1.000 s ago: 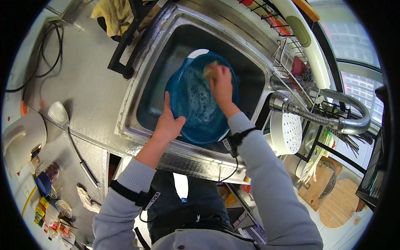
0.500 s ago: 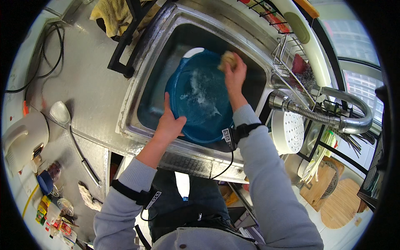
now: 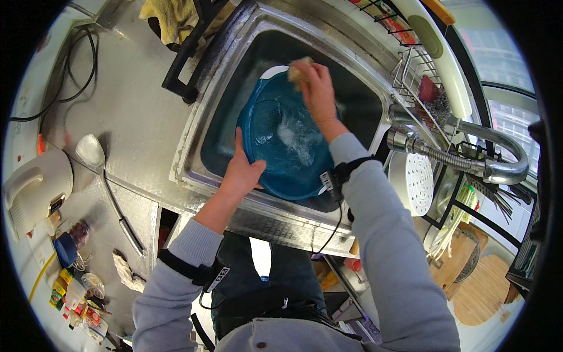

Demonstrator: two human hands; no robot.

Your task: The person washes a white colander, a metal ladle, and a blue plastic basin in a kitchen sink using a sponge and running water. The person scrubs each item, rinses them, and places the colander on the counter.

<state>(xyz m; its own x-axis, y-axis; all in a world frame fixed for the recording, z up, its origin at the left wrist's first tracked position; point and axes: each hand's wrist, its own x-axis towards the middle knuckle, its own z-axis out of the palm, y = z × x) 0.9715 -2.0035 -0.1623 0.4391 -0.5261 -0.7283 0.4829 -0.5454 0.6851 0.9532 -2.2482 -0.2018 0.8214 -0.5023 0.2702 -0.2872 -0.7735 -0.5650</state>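
Observation:
A round blue basin sits in the steel sink, with swirling water and some foam inside it. White shows on its far rim, like a handle. My left hand grips the near-left edge, thumb over the inner side and fingers on the outer wall, partly hidden. In my right hand is a tan sponge, pressed to the far rim beside the white part. The fingers wrap round it from above, and its underside is hidden.
A chrome faucet arches in from the right, its spout beyond the sink's edge. Next to it stand a white perforated basket and a wire rack. On the left counter lie a metal spatula and a pale lid. A black frame stands at the sink's far-left corner.
My right hand has moved the sponge left along the far rim, toward the white part. The water's swirl has shifted. My left hand keeps its hold on the basin.

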